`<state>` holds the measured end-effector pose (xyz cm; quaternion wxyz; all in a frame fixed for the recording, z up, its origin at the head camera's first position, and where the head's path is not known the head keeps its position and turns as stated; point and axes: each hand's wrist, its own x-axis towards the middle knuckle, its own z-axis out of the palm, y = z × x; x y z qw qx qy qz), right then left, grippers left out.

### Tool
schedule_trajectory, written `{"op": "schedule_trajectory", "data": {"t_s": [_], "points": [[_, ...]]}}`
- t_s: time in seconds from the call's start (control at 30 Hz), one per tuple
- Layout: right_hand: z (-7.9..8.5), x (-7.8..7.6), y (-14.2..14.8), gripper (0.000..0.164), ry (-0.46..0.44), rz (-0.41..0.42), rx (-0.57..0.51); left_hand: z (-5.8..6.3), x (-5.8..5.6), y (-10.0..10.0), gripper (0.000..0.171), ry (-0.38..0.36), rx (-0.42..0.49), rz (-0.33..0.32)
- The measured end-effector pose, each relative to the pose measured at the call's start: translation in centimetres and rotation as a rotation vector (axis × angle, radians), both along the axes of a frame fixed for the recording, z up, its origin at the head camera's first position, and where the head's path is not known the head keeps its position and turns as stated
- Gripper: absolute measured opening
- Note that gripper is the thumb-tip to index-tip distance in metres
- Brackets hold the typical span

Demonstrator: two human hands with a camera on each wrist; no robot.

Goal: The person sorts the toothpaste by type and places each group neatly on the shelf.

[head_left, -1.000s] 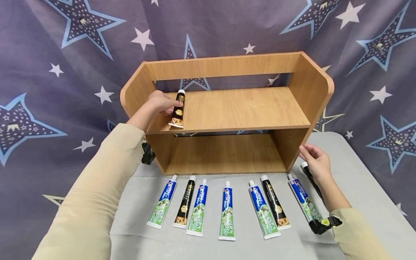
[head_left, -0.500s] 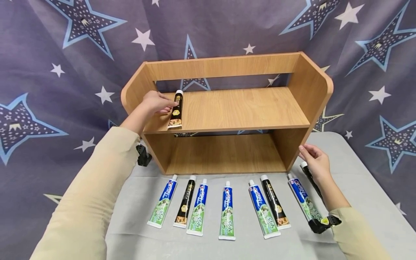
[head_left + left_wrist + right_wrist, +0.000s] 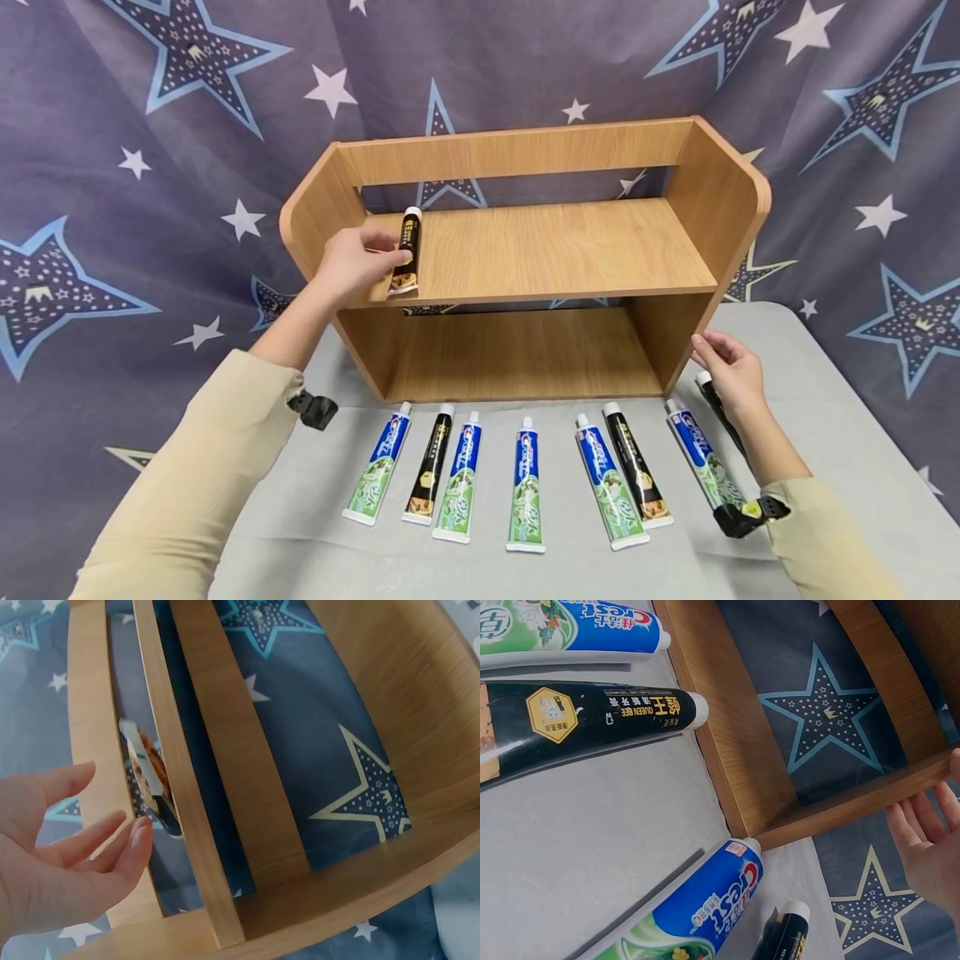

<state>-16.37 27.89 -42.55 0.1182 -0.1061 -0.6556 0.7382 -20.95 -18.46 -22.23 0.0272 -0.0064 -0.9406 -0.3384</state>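
Note:
On the left part of the wooden shelf unit's upper board [image 3: 555, 250] lies a black toothpaste tube [image 3: 410, 227], its white cap toward the back. Close beside it is my left hand [image 3: 356, 260]. The left wrist view shows that hand's fingers [image 3: 112, 859] spread and apart from the tube [image 3: 154, 776]. My right hand [image 3: 731, 375] grips the front edge of the unit's right side panel [image 3: 720, 192]. In the right wrist view its fingers [image 3: 907, 825] lie along the panel's outer face, and the thumb is partly cut off by the frame.
Blue-and-green Crest tubes [image 3: 527, 487] and black tubes [image 3: 429, 467] lie in a row on the grey tabletop [image 3: 300, 500] before the unit. Another black tube [image 3: 716, 404] is partly hidden by my right hand. A star-patterned cloth [image 3: 180, 167] hangs behind.
The black toothpaste tube shifted slightly left and came to lie on the upper board. My left hand let go of it and drew back a little to the left. The right hand stayed put.

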Motion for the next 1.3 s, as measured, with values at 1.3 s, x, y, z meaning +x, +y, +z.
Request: {"op": "schedule_trajectory", "data": {"t_s": [1.3], "points": [[0.2, 0.1, 0.2, 0.01, -0.004, 0.019, 0.002, -14.5, 8.2, -6.1, 0.029, -0.044, 0.155, 0.017]]}}
